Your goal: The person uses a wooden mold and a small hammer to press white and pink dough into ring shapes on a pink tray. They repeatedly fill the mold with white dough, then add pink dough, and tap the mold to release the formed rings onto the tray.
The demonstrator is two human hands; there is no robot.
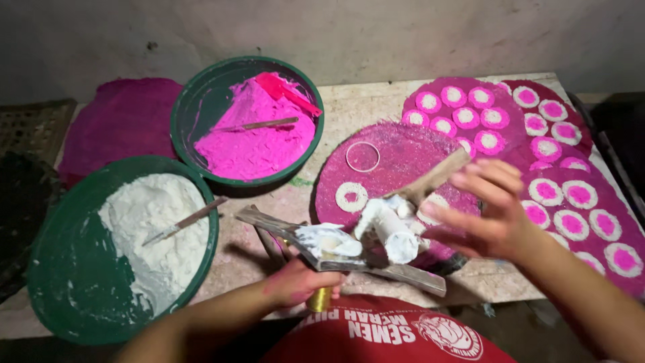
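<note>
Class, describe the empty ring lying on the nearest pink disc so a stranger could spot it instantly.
Start at the bowl of pink paste, then look right to the nearest pink disc. Near its upper left lies a thin ring; unlike the white-filled ring below it, its centre is bare.

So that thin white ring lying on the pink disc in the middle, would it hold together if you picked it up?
Probably not. The thin white ring looks like a fine line of the same soft paste heaped in the white bowl, so it would likely smear or break. It lies flat on the grainy pink disc, so it probably sticks rather than slides.
</note>
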